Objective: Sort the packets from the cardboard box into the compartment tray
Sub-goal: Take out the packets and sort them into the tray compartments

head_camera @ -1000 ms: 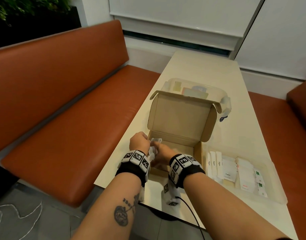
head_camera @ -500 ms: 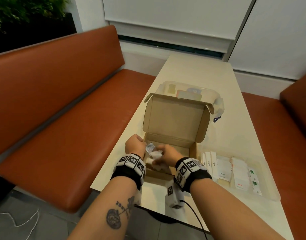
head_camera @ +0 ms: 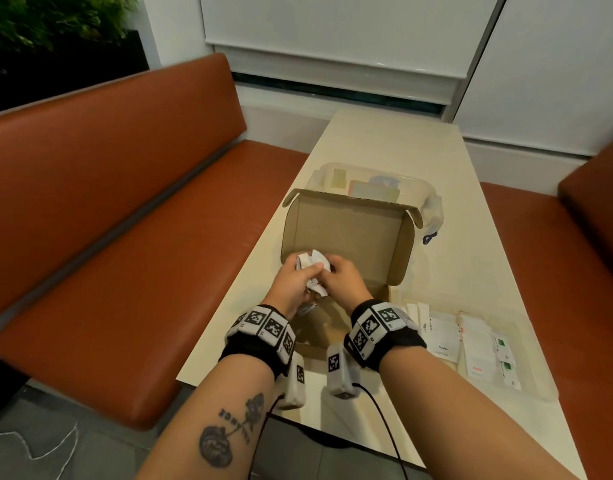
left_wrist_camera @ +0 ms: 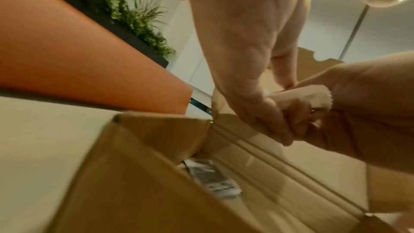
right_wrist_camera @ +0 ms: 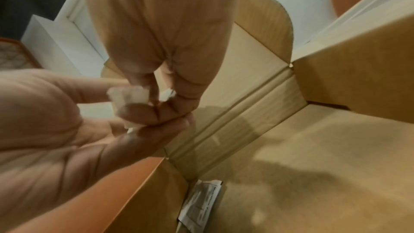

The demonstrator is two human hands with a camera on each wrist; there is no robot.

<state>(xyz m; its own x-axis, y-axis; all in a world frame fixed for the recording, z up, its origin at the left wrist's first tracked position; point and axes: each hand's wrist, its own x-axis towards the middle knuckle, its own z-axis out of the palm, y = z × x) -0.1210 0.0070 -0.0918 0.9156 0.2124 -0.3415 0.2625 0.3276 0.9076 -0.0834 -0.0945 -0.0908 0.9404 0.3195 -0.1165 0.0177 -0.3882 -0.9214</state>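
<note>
Head view: tray (head_camera: 544, 393) packets (head_camera: 443, 336) read "Pepper" and "Sugar".

One cardboard box (head_camera: 346, 237) — one tray (head_camera: 537, 393) — two benches (head_camera: 125, 220).

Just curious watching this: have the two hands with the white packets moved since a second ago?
Yes. The left hand and right hand have lifted the packets out of the cardboard box; they now show against its upright lid, no longer down by the floor.
</note>
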